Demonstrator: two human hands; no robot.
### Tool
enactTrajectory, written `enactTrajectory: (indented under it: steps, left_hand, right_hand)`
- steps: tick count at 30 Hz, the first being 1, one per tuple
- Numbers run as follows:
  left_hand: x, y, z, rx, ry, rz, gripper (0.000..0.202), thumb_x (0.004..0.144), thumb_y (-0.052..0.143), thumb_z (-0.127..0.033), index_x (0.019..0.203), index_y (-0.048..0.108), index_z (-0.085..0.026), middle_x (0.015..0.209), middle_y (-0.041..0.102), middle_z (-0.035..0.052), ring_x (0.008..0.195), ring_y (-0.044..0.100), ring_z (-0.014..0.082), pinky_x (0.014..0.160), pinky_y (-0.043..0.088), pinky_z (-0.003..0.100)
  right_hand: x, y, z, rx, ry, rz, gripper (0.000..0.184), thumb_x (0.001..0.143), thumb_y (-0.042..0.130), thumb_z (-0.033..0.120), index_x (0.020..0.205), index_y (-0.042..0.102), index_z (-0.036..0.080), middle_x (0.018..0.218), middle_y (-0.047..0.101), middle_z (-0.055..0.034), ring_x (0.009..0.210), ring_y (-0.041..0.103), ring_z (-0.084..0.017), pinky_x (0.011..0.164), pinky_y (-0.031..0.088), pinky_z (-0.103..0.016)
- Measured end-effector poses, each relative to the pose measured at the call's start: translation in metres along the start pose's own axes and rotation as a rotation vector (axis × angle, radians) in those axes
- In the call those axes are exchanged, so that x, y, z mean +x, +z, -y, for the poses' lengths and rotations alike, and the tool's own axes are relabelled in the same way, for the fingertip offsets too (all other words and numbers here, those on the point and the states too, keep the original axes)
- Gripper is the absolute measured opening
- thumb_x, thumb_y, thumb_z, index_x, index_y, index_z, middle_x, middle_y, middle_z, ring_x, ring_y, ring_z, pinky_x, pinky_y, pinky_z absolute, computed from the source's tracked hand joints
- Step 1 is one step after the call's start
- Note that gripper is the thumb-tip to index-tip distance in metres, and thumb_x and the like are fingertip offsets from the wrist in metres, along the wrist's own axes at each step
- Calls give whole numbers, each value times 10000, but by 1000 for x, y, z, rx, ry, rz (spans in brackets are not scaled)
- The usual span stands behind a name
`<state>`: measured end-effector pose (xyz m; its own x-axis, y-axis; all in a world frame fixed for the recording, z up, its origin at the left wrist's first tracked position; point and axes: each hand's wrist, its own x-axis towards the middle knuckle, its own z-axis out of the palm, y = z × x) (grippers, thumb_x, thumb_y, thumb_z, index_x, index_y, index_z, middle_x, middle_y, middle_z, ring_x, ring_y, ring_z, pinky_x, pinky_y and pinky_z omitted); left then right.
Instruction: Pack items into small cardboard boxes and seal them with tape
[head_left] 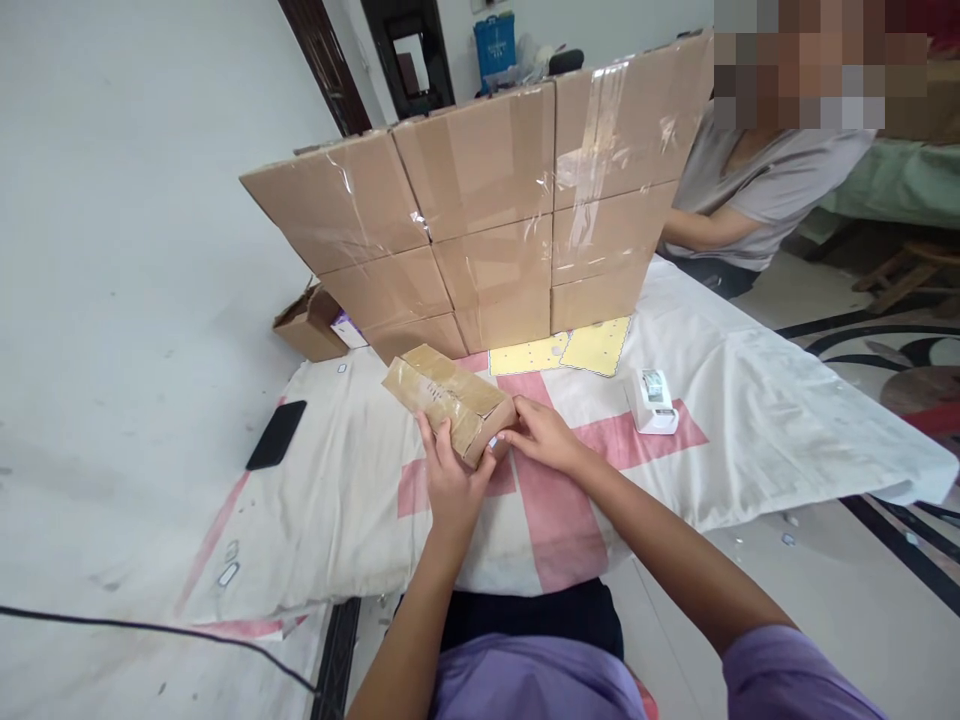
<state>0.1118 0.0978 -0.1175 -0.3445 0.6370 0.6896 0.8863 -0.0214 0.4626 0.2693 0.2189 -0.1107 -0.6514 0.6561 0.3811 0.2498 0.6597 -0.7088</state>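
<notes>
Small taped carton [448, 398] — both hands on near end.
Brown, oblong, tape-wrapped; left hand [450, 480] fingers wrapped around it, right hand [544, 435] fingertips pinching its 3 o'clock corner — box wall [487, 200] at 12.

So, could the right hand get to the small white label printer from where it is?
Probably yes: the right hand rests at the taped box's end, and only bare cloth lies between it and the label printer.

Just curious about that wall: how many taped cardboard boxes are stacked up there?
9 show in the stacked boxes: three columns of three, at the far edge of the sheet. More may be hidden behind them.
</notes>
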Motion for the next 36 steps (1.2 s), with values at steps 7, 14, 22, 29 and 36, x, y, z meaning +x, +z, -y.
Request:
enactTrajectory:
  steps: [7,14,22,29,36]
  left_hand:
    - [1,-9,-7,-46,-68,57,758,844,726,-384,1476,364,-173,1645,198,282,1484,346,412,1045,508,552]
    - [1,-6,-8,-13,-33,8,749,847,730,-409,1461,383,-158,1620,261,288,1435,424,420,985,555,530]
    - [-1,-9,-7,-50,-23,5,753,855,726,-405,1471,366,-165,1629,243,270,1479,359,404,1027,535,538]
    - [-2,-9,-7,-40,-42,25,755,861,711,-435,1479,371,-167,1635,241,249,1456,392,413,1078,488,572]
    - [-2,-6,-10,-32,-64,3,778,847,712,-483,1476,382,-168,1632,261,236,1460,379,423,1055,503,579]
  right_hand:
    - [-1,-2,3,13,-4,26,385,888,730,458,1077,550,175,1077,652,-88,945,638,-240,777,488,-342]
    - [-3,7,-3,-1,-8,3,544,876,741,492,1245,512,164,1267,613,-170,1166,594,-328,944,498,-470]
    - [-1,11,-11,-65,-46,-10,353,932,676,495,1009,506,195,1037,623,-90,913,609,-254,772,496,-377]
    - [-2,9,-10,-102,-84,-14,432,907,690,559,1038,504,192,1061,621,-98,925,607,-259,781,497,-380]
    - [-4,10,-8,-165,-92,-27,476,885,714,569,1068,503,184,1044,622,-100,907,611,-261,785,499,-380]
